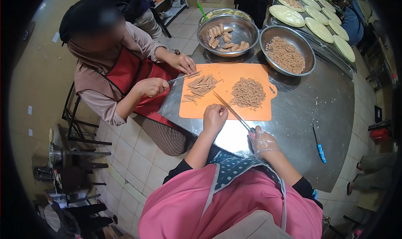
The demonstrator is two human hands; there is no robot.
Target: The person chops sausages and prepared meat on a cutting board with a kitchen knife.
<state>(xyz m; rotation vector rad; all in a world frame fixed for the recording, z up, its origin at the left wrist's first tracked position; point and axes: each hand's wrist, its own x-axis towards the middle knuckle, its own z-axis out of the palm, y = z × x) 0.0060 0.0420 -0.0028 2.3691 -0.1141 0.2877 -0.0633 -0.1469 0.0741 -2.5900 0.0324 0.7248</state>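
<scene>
My gloved right hand (pixel 264 141) is closed round the dark handle of a long knife (pixel 237 112), whose blade slants up and left over the orange cutting board (pixel 247 71). Close to that blade, at the board's near edge, my left hand (pixel 215 117) is bare with its fingers curled in; whatever they may hold is hidden. Finely diced brown sausage-like food (pixel 248 93) lies heaped on the board's right half. Strips of the same food (pixel 202 86) lie on the left half, where another person's hands (pixel 167 76) cut with a second knife (pixel 179 78).
Beyond the board stand a metal bowl of sausage-like pieces (pixel 228 33) and a bowl of diced bits (pixel 286 55). A blue-handled knife (pixel 320 146) lies on the metal table (pixel 301 113) at right. Several oval plates (pixel 318 29) fill the far-right surface.
</scene>
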